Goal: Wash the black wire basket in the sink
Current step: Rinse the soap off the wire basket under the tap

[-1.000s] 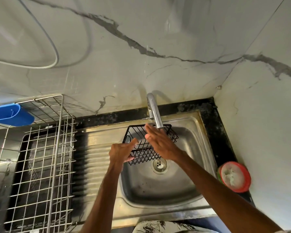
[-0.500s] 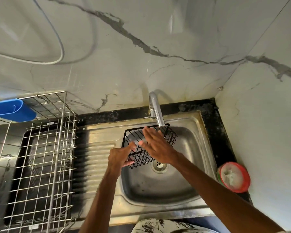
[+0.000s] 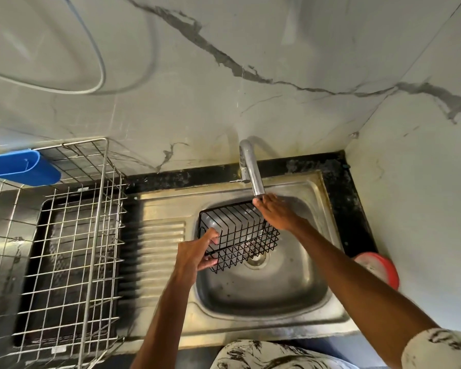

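At the far left a blue plastic holder (image 3: 22, 167) hangs on the rim of a steel wire dish rack (image 3: 64, 249), which stands on the surface beside the sink's ribbed drainboard (image 3: 160, 243). The left hand (image 3: 194, 253) grasps the near left corner of the black wire basket (image 3: 245, 235), thumb over the rim and fingers curled beneath. The basket is tilted inside the sink (image 3: 277, 288), above the drain (image 3: 256, 259). The right hand (image 3: 274, 211) lies over the basket's far right corner, fingers stretched out and released, fingertips just under the mouth of the tap (image 3: 250, 169). On the right surface sits a red-rimmed container (image 3: 381, 267), partly hidden by the forearm.
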{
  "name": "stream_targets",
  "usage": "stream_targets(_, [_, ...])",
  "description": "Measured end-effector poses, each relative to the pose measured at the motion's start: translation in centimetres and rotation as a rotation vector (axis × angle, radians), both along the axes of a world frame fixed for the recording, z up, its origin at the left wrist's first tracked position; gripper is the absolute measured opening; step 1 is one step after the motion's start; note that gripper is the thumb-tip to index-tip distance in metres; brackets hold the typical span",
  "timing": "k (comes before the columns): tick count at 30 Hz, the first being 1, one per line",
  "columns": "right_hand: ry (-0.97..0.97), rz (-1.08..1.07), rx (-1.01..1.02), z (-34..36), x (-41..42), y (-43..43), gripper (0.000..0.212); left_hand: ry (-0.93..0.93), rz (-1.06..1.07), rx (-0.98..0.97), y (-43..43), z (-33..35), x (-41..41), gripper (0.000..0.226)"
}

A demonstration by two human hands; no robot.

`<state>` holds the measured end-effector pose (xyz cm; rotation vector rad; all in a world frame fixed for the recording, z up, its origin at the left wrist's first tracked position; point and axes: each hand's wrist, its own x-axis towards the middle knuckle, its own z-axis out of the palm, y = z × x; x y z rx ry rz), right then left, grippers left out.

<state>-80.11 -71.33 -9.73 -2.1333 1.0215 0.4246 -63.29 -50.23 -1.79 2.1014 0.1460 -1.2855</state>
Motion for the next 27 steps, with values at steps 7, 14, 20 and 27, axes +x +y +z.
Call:
stream_targets(7, [-0.347, 0.178, -0.064, 6.7, 3.9, 10.2, 0.073, -0.051, 0.020, -0.011, -2.4, -0.2, 0.5, 0.069])
stream_targets(14, [-0.511, 0.268, -0.297, 4.9, 0.7, 9.1, 0.060, -0.053, -0.084, 0.000, -3.2, 0.9, 0.5, 0.056])
stream_targets(20, [-0.227, -0.006, -0.231, 0.6, -3.5, 4.3, 0.055, 0.051, -0.036, -0.109, -1.5, 0.2, 0.4, 0.047])
stream_targets(27, [-0.365, 0.123, -0.151, 4.6, 1.6, 9.4, 0.078, 0.038, -0.077, -0.081, 0.5, 0.5, 0.3, 0.040])
